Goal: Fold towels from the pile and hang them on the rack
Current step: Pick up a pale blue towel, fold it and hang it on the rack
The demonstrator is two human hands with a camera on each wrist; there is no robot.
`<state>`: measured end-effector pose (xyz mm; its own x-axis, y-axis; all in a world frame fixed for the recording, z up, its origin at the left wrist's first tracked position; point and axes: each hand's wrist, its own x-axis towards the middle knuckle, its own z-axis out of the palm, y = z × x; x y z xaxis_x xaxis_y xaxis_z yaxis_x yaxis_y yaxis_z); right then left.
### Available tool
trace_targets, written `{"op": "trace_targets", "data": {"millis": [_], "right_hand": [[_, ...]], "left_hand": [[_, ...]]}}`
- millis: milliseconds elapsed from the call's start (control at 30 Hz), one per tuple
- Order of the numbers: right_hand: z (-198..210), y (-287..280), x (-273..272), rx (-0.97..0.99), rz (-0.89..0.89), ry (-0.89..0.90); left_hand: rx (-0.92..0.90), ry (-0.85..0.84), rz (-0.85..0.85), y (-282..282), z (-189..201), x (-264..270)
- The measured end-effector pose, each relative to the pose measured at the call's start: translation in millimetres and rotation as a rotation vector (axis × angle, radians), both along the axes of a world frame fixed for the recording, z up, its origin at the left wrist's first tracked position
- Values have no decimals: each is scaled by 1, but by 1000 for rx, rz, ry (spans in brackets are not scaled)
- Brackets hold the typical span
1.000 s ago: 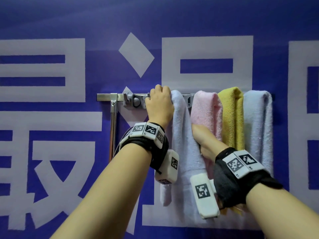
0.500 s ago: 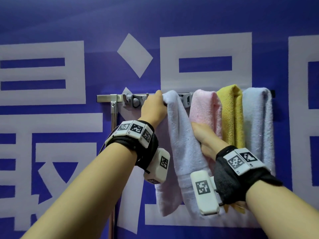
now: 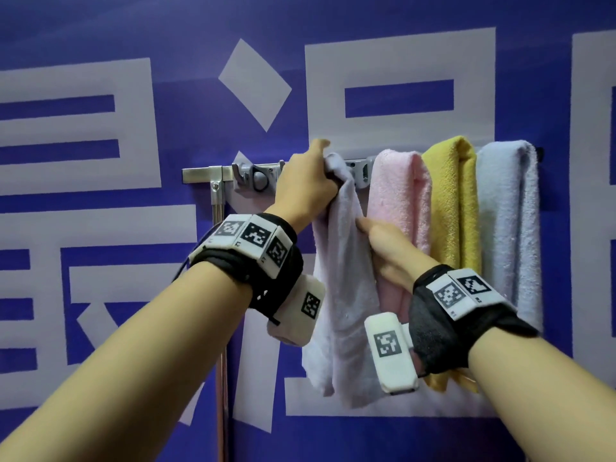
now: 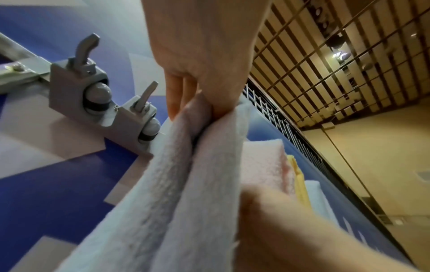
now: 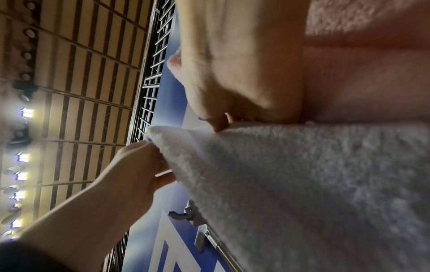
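Blue wall with white lettering behind metal rack. Pink towel, yellow towel, pale blue towel hang side by side. Lavender towel bunched at rack: left hand grips top, right hand pinches edge lower.

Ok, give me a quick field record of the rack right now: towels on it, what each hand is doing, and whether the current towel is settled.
rack: metal bar on the blue wall
hung towels: pink towel, yellow towel, pale blue towel, side by side, right of the hands
current towel: lavender towel, draped at the bar, bunched at the top
left hand: grips the lavender towel's top at the bar
right hand: grips its right edge lower down
settled: not yet, both hands on it
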<state>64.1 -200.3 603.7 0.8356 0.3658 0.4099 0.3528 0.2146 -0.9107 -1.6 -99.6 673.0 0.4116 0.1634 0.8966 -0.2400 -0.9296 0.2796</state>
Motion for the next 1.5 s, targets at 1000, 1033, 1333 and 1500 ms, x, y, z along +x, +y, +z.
{"op": "trace_targets", "data": {"millis": [1000,1033,1333,1500], "right_hand": [[-153,7,12,-92,128,236],[-157,7,14,-85,106,255],[-165,8,29,55,61,423],[-163,12,29,-46,-7,368]], "left_hand": [[-404,661,-246,28,-161,17],[-415,652,-241,30,-168,20],[-417,711,-218,40,-196,29],[-368,931,-295,33,-194,19]]}}
